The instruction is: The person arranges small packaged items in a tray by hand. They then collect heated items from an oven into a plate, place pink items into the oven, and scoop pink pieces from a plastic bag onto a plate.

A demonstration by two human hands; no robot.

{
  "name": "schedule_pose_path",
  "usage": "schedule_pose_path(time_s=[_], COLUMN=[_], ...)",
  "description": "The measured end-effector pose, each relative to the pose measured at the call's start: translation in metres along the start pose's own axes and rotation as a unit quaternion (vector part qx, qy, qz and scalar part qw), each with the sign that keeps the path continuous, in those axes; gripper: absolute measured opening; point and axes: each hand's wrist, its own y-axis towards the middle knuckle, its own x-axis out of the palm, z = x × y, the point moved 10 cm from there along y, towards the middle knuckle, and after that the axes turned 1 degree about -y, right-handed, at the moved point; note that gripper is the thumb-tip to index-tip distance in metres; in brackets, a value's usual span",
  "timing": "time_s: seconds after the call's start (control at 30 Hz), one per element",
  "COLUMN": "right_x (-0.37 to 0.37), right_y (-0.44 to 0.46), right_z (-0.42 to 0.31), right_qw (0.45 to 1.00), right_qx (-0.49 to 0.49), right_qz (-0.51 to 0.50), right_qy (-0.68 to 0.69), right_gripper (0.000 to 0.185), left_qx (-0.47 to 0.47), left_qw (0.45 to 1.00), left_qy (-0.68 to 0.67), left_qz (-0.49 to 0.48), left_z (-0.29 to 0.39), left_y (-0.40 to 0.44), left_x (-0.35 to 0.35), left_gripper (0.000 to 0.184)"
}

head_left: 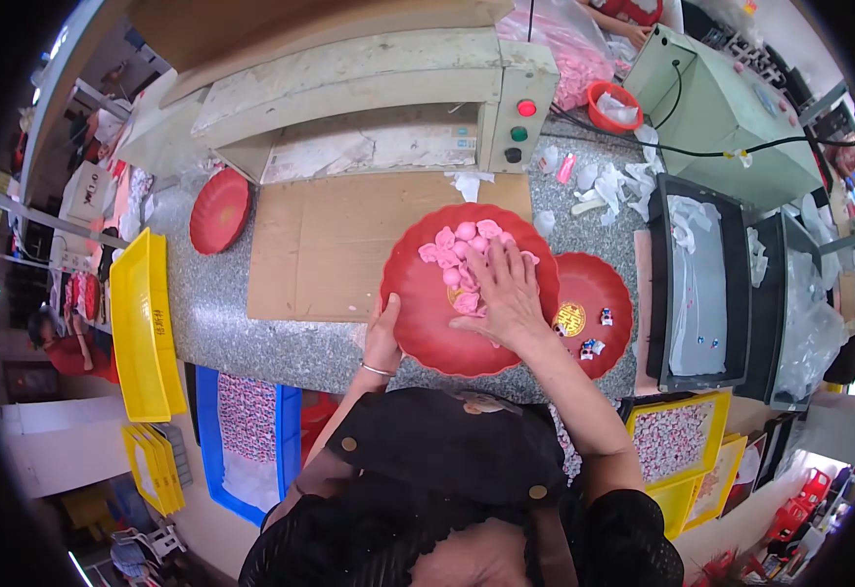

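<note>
A large red plate with a scalloped rim [418,338] lies on the worktop in front of me. My left hand [382,338], with a bangle on its wrist, grips the plate's left edge, thumb uppermost and fingers mostly hidden. Small pink rounded pieces [452,278] are heaped in the plate, some ball-like and some with ruffled edges. Over their right side my right hand [508,298] lies with fingers spread, touching the pieces. A second red plate [599,284] sits partly under the first, holding a few small dark-and-white figures [592,349].
A pale green machine [369,93] with red, green and black buttons stands behind a cardboard sheet [315,245]. Another red plate [220,211] and a yellow tray [144,328] are left. Black trays [654,293] stand right, near scraps of white film [608,191].
</note>
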Motion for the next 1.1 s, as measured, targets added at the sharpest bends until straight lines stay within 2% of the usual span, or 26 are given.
schedule_pose_path(time_s=[0.07,0.13,0.17,0.2,0.27,0.3,0.4,0.43,0.67,0.73,0.8,0.87,0.93,1.0,1.1], right_x=[0.006,0.018,0.019,0.02,0.024,0.015,0.024,0.016,0.019,0.024,0.034,0.036,0.033,0.038,0.03], right_y=[0.0,0.0,-0.002,-0.002,0.001,0.002,0.005,0.005,0.016,0.019,0.026,0.031,0.033,0.037,0.04], right_z=[-0.002,-0.013,-0.015,-0.017,-0.015,-0.018,-0.008,-0.012,0.0,0.006,0.009,0.013,0.014,0.023,0.027], right_qw=[1.0,0.996,0.995,0.994,0.994,0.995,0.994,0.99,0.987,0.984,0.983,0.981,0.976,0.944,0.94], right_qx=[-0.013,-0.067,-0.057,-0.06,-0.063,-0.087,-0.105,-0.141,-0.133,-0.087,-0.083,-0.047,-0.011,0.059,0.067], right_qz=[-0.015,-0.065,-0.083,-0.089,-0.091,-0.039,-0.037,0.003,0.002,0.006,0.023,0.032,0.024,-0.023,-0.011], right_qy=[-0.013,0.0,0.002,0.007,-0.004,-0.005,-0.009,-0.001,0.087,0.156,0.163,0.187,0.217,0.323,0.335], right_gripper=[0.098,0.092,0.073,0.073,0.05,0.032,0.025,0.021,0.018,0.015,0.015,0.021,0.023,0.026,0.029], left_qx=[0.0,0.002,0.011,0.02,0.023,0.026,0.031,0.031,0.051,0.045,0.05,0.051,0.049,0.059,0.047], left_qw=[1.0,1.0,0.999,0.999,0.999,0.999,0.999,0.999,0.997,0.996,0.997,0.996,0.996,0.996,0.997], left_qy=[-0.012,-0.024,-0.029,-0.034,-0.012,0.009,-0.015,-0.017,0.021,0.004,-0.003,-0.003,-0.005,-0.015,-0.018], left_qz=[0.005,0.012,0.008,0.008,0.021,0.023,0.028,0.029,0.05,0.074,0.066,0.075,0.07,0.068,0.065], left_z=[-0.008,-0.01,-0.008,-0.007,-0.008,-0.008,-0.014,-0.016,-0.022,-0.023,-0.022,-0.02,-0.017,-0.014,-0.01], left_y=[0.0,0.002,0.002,0.0,-0.005,-0.006,-0.007,-0.006,0.008,0.008,0.009,0.009,0.006,0.008,0.006], left_x=[-0.002,-0.001,0.002,0.004,0.002,0.002,0.004,0.004,-0.011,-0.015,-0.016,-0.02,-0.02,-0.021,-0.013], left_gripper=[0.044,0.043,0.043,0.043,0.043,0.043,0.043,0.043,0.044,0.045,0.045,0.045,0.045,0.045,0.044])
